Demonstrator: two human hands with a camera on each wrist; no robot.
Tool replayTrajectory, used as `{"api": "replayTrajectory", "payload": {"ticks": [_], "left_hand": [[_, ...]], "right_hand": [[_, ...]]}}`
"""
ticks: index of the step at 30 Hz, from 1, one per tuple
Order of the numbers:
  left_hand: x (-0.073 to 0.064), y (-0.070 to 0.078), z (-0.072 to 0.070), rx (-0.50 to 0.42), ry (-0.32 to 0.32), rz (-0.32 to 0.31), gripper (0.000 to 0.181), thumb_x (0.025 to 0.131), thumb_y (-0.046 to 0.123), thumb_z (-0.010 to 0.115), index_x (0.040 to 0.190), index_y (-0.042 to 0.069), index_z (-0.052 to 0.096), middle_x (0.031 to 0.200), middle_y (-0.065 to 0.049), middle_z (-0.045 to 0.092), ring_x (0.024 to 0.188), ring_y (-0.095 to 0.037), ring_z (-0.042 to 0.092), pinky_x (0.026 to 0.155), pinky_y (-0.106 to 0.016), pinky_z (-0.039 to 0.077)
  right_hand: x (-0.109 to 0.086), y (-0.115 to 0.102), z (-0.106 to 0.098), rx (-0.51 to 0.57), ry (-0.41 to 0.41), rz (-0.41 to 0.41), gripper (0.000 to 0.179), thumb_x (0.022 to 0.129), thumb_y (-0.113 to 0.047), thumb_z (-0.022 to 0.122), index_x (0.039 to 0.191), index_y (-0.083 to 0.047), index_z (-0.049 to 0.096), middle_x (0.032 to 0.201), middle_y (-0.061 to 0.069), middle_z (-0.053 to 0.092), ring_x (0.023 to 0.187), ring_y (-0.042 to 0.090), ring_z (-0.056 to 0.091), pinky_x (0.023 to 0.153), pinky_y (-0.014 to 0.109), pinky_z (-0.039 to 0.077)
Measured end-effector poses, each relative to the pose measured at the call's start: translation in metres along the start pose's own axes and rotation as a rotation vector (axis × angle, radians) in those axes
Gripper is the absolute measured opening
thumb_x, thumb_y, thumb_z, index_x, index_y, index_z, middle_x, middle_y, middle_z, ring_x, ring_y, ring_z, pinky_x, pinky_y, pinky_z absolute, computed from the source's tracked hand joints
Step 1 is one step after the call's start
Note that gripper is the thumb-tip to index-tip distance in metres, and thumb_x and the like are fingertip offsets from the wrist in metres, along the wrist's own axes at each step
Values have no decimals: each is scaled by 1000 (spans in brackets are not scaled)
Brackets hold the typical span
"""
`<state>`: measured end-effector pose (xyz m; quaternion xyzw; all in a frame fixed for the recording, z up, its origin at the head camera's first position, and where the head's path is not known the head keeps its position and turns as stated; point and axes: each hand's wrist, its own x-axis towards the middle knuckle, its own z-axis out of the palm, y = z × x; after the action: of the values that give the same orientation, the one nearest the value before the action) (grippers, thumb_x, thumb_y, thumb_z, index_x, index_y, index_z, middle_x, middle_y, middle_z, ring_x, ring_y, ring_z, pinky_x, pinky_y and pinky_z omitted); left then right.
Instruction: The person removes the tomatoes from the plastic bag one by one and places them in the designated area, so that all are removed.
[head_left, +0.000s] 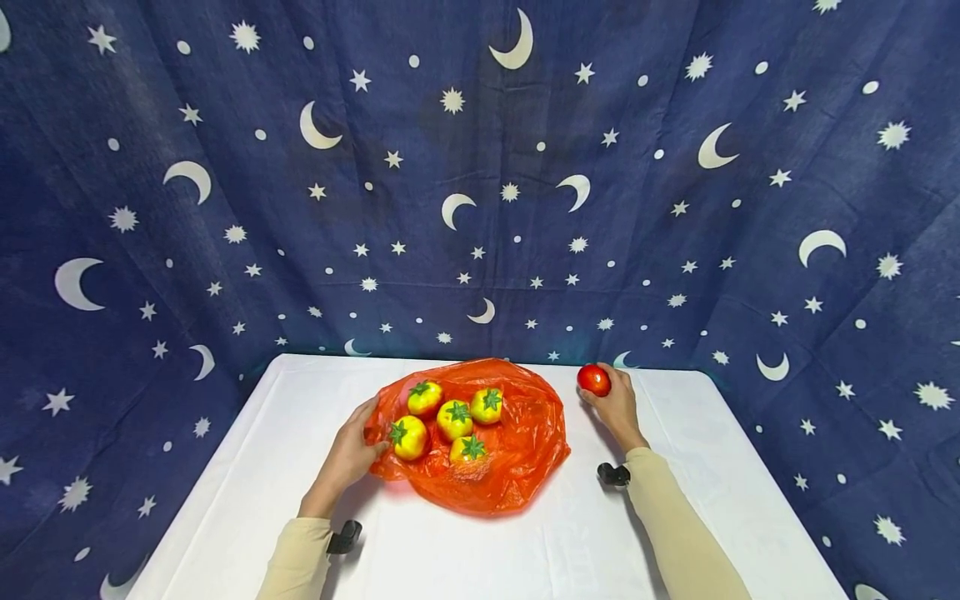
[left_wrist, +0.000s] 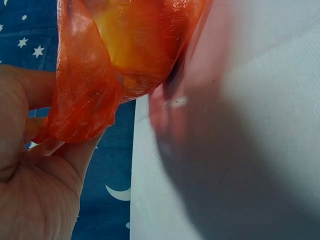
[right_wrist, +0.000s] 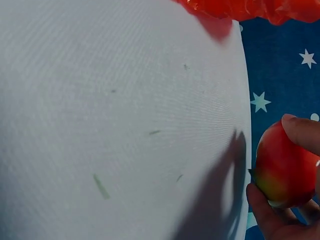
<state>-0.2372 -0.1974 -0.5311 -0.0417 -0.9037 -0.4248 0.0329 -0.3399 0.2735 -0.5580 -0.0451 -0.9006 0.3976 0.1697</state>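
An orange-red plastic bag (head_left: pixel 525 450) lies spread on the white table, its near film wrinkled. Several yellow-and-red tomatoes (head_left: pixel 454 421) with green star-shaped leaves sit grouped in its left half. My left hand (head_left: pixel 352 450) pinches the bag's left edge between thumb and fingers; in the left wrist view a fold of the film (left_wrist: pixel 82 100) lies within its grasp. Off to the bag's right, near the far table edge, my right hand (head_left: pixel 618 407) grips another tomato (head_left: pixel 594 381), mostly red with a yellow-green patch in the right wrist view. That tomato is held above the tabletop.
A white cloth covers the table (head_left: pixel 442 558), whose far edge meets a dark blue curtain (head_left: pixel 480 167) printed with moons and stars. Black wrist-camera mounts (head_left: pixel 345 537) project from both sleeves. Small dark flecks mark the cloth in the right wrist view.
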Motion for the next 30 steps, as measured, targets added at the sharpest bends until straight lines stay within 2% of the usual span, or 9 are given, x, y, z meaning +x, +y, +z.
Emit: {"api": "replayTrajectory", "payload": {"ticks": [5, 9, 13, 23, 30], "left_hand": [[-1, 1, 0, 0, -7, 0, 84, 81, -3, 72, 154, 5, 30, 157, -18, 33, 145, -44, 31, 118, -57, 27], [0, 2, 0, 3, -16, -3, 85, 82, -3, 71, 155, 6, 28, 158, -18, 31, 145, -44, 29, 118, -56, 26], [-1, 2, 0, 1, -16, -7, 85, 82, -4, 71, 155, 7, 28, 157, -18, 31, 145, -44, 29, 117, -56, 27], [-1, 0, 0, 0, -8, -3, 84, 82, -3, 71, 154, 6, 29, 157, -18, 32, 144, -45, 30, 117, -58, 27], [-1, 0, 0, -10, -13, 1, 85, 82, -3, 71, 155, 7, 28, 157, -18, 32, 145, -43, 29, 118, -56, 25]], "right_hand": [[-2, 2, 0, -21, -19, 19, 57, 88, -22, 70, 139, -8, 51, 139, 25, 45, 128, 46, 47, 111, 59, 37], [-4, 1, -1, -17, -20, 1, 45, 96, -21, 58, 139, -6, 53, 139, 25, 47, 131, 44, 46, 115, 57, 33], [-5, 1, -1, -24, -21, -21, 42, 99, -17, 50, 139, -4, 52, 139, 27, 47, 132, 45, 44, 116, 57, 31], [-8, -2, -4, -25, -20, 16, 53, 94, -21, 60, 142, -1, 47, 142, 26, 46, 134, 44, 44, 116, 56, 32], [-10, -8, -5, -19, -72, 91, 60, 92, -21, 63, 145, -4, 42, 147, 26, 42, 136, 43, 42, 116, 56, 33]]}}
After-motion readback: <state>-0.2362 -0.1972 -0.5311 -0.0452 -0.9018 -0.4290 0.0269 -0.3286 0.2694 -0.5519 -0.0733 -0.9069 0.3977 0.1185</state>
